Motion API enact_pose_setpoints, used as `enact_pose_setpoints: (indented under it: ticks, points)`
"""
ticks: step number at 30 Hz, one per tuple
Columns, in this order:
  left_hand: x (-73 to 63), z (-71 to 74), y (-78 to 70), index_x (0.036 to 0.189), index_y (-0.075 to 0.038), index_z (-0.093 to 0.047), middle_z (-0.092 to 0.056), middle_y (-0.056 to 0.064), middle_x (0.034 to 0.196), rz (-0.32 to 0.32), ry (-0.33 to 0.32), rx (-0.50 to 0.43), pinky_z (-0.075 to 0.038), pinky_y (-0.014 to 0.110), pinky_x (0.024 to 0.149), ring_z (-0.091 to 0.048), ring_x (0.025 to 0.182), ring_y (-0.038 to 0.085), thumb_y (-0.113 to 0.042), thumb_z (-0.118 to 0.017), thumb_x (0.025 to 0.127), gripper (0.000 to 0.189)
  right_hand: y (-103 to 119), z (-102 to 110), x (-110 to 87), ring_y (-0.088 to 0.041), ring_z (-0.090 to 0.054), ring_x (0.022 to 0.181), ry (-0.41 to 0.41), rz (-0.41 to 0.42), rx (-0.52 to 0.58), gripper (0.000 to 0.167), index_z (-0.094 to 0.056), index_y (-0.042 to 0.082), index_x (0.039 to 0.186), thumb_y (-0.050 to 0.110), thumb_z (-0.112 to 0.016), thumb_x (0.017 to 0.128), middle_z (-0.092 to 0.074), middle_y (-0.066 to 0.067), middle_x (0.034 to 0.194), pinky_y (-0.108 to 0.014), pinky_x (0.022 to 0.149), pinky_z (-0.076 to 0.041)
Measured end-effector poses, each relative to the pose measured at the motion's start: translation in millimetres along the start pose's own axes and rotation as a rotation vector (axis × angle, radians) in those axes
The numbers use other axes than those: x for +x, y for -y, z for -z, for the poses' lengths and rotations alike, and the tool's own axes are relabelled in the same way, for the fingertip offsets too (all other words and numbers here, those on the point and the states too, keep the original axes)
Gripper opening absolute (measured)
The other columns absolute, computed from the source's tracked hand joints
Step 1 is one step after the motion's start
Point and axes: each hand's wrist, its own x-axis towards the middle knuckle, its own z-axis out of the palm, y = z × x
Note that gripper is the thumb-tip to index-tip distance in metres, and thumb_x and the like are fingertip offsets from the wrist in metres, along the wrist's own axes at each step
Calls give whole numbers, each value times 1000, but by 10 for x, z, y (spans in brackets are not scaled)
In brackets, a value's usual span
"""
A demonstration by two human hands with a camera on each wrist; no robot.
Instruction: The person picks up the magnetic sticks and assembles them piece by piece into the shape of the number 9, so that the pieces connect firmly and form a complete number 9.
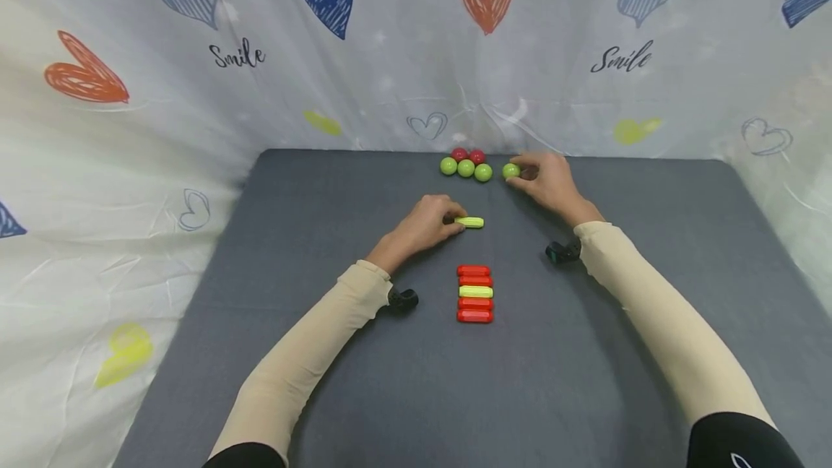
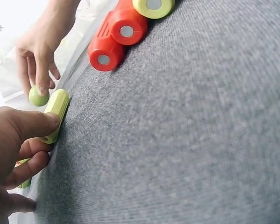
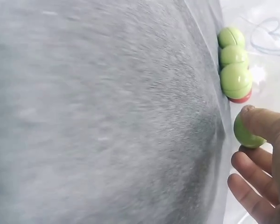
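My left hand pinches a yellow-green magnetic rod between thumb and fingers, near the middle of the table. In the left wrist view the thumb lies along this ribbed rod. At the far edge my right hand holds a green ball between thumb and fingertips; the right wrist view shows the thumb over the ball. Just left of it stand several green balls, with red balls behind them. Nearer me lies a column of red rods with one yellow-green rod among them.
A grey cloth covers the table. Behind its far edge hangs a white curtain printed with hearts and words. Each wrist carries a black strap mount.
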Motion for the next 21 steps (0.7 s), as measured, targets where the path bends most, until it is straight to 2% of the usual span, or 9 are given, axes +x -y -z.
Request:
enact_pose_setpoints:
  ticks: [9,14,21]
  points:
    - [30,17,-6,114,-10,-76,-70,3,103,2,-18,7,-51,28,81,-62,92,13,-19,-74,93,23,120,0,-269,-22,-71,76,-1,56,47,33,-76,8,113,18,-85,83,-75,-10,91,-43,70,-56]
    - [29,52,-27,114,-10,-76,-70,3,103,7,-22,3,-51,29,81,-62,93,13,-19,-74,93,22,223,-22,-382,-19,-70,74,5,88,59,33,-77,9,113,18,-85,82,-75,-7,91,-40,68,-56]
    - [34,58,-22,113,-11,-77,-71,3,104,22,-19,-20,-52,29,82,-64,94,13,-21,-74,93,22,319,-121,-563,-16,-69,76,60,112,94,34,-76,9,115,18,-84,83,-75,-6,96,-38,68,-56]
